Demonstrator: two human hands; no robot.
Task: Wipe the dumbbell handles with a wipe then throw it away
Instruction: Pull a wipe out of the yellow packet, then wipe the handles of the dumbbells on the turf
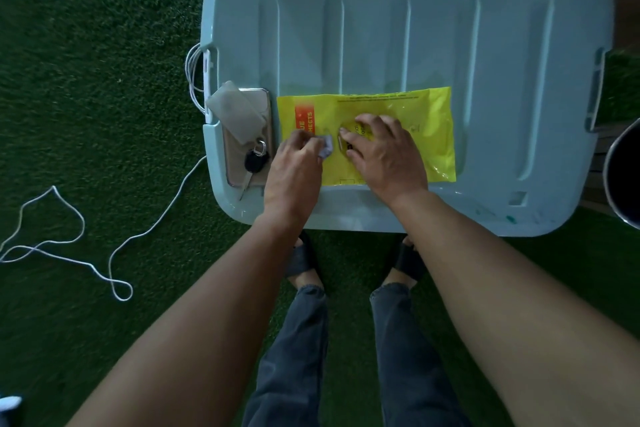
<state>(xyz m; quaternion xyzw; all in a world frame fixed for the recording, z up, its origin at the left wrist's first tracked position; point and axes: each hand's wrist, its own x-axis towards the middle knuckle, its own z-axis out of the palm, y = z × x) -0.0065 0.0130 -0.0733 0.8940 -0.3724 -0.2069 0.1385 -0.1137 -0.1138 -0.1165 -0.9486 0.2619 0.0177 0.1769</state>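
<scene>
A yellow pack of wipes [412, 107] lies flat on the pale blue bin lid [415, 28], near its front edge. My right hand [384, 152] rests on the pack with fingers spread over its round flap. My left hand [294, 166] pinches a small white wipe [327, 147] just left of the flap, at the pack's left part. No dumbbell is in view.
A phone [242, 135] with a folded pouch and a black key [254, 161] lies on the lid's left edge. A white cable [69, 246] loops over the green turf [86, 62]. A dark round container [623, 177] stands at the right edge. My feet are under the lid's front.
</scene>
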